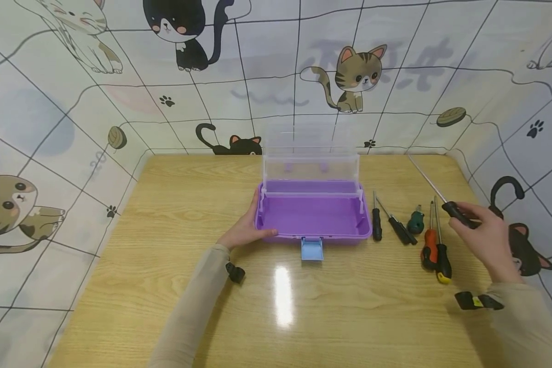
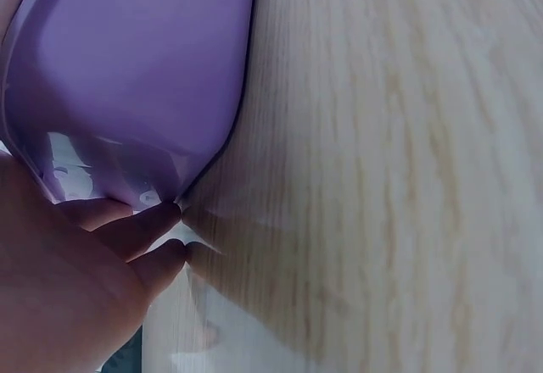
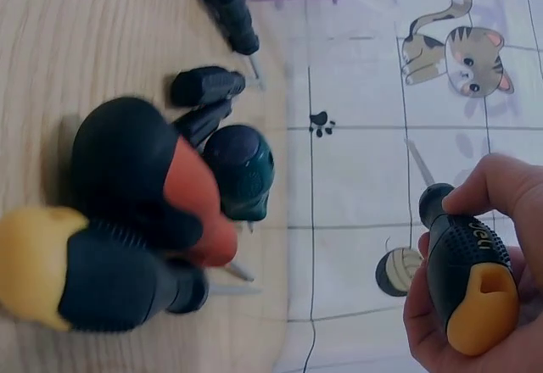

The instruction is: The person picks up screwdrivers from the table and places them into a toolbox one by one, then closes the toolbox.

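A purple plastic box [image 1: 313, 217] stands on the table, its clear lid [image 1: 310, 168] raised at the back and a blue latch [image 1: 312, 249] hanging at the front. My left hand [image 1: 246, 230] holds the box's left end, thumb along the front rim; in the left wrist view the fingers [image 2: 140, 229] lie against the box wall [image 2: 136, 51]. Off to the right, my right hand [image 1: 485, 240] grips a long screwdriver [image 1: 457, 213] by its black handle, the shaft pointing forward and left above the table. In the right wrist view its handle [image 3: 462, 254] shows a yellow end.
Several screwdrivers lie right of the box: a slim black one [image 1: 376, 225], black-handled tools [image 1: 400, 231], a stubby green one [image 1: 415, 222], a red-and-black one [image 1: 429, 250] and a black-and-yellow one [image 1: 443, 263]. Cat-printed sheeting [image 1: 276, 76] encloses the table [image 1: 179, 204].
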A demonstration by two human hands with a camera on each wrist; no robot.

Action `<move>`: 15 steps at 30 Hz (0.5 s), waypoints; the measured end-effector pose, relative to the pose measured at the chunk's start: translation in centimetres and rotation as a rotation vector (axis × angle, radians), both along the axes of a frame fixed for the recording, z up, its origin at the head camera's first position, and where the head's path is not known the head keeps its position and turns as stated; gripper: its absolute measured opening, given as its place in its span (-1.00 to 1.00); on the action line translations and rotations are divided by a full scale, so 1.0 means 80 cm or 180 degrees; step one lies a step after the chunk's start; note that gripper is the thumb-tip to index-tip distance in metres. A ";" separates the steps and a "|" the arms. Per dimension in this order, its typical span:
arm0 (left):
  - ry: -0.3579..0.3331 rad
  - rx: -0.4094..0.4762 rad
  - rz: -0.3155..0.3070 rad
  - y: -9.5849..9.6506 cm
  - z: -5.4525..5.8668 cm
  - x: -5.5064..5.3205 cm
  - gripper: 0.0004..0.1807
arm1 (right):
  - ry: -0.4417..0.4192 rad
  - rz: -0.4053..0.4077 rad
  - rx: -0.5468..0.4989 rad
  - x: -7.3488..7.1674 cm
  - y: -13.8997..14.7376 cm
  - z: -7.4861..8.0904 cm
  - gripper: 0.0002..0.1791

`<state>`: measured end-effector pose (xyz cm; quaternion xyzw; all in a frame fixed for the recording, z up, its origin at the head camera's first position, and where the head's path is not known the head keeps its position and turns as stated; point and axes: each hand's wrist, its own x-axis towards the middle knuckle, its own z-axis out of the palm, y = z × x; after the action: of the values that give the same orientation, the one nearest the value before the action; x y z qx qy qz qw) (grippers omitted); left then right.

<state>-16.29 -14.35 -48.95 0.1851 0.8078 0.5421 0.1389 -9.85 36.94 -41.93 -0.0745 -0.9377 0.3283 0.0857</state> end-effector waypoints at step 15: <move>-0.0082 -0.0029 -0.0036 0.008 0.051 0.020 0.36 | 0.0102 0.0463 -0.0118 -0.008 -0.029 0.011 -0.50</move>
<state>-14.71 -13.71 -44.88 0.1820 0.8074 0.5399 0.1532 -10.50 34.61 -41.07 -0.0025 -0.9329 0.3522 0.0752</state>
